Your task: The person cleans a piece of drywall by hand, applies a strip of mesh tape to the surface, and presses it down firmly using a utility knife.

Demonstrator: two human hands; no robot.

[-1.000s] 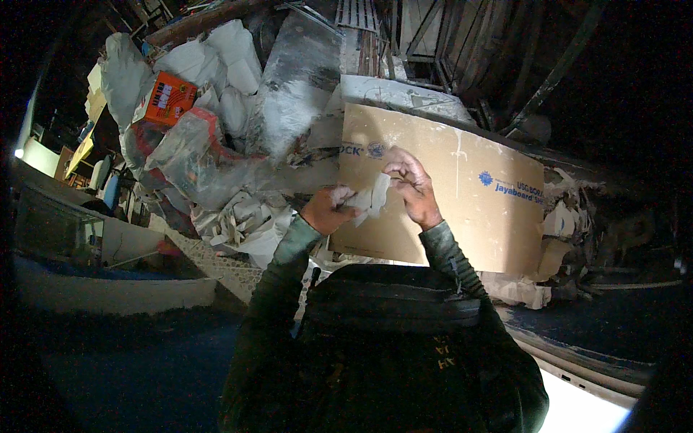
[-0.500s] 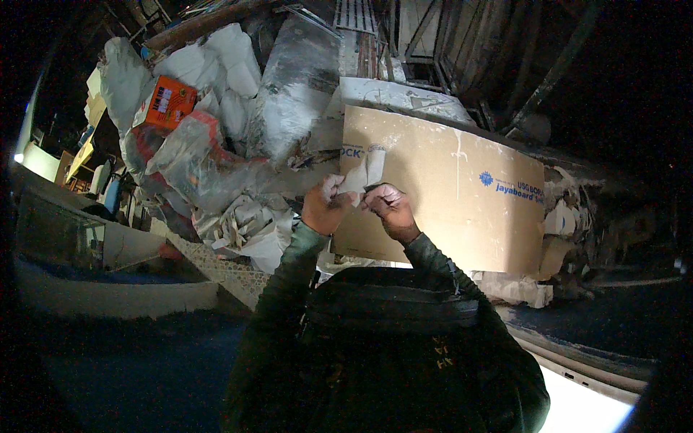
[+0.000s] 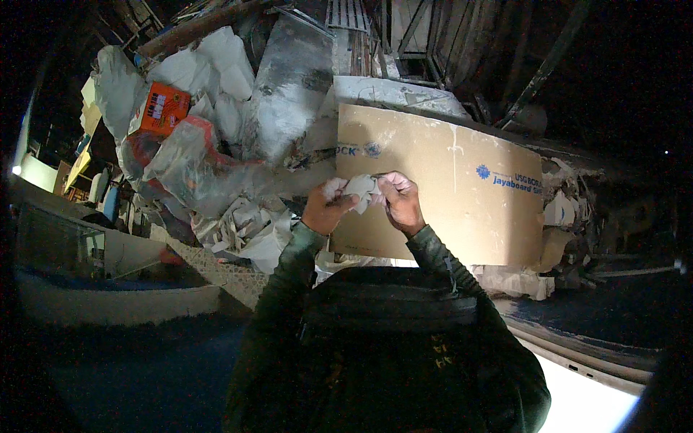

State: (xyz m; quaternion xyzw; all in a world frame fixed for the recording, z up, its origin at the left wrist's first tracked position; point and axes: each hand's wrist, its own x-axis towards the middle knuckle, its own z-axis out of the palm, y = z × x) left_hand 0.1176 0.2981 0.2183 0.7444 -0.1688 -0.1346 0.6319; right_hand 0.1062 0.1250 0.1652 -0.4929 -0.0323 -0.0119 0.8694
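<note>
A dim, cluttered space is surrounding the work, with dark metal framing (image 3: 426, 40) standing beyond and pale light falling across the middle. A large brown board (image 3: 469, 216) with blue print is stretching out beneath the hands, and a whitish panel (image 3: 397, 92) is showing past its far edge. Over the board's left part, a small, pale, crumpled scrap (image 3: 362, 189) (paper-like, judging by its folds) is sitting between the two hands. The left hand (image 3: 325, 208) is holding it from the left, thumb and fingers pinching its edge. The right hand (image 3: 402, 203) is meeting it from the right, its fingers pressing together on the other edge; how tightly they are squeezing, I cannot tell. A heap of torn white pieces (image 3: 249, 229) is lying near the left wrist. Farther left, a translucent plastic bag (image 3: 188, 169) with red edging is slumping, and an orange box (image 3: 167, 107) is resting just beyond it, beside bulky white lumps (image 3: 231, 61).
</note>
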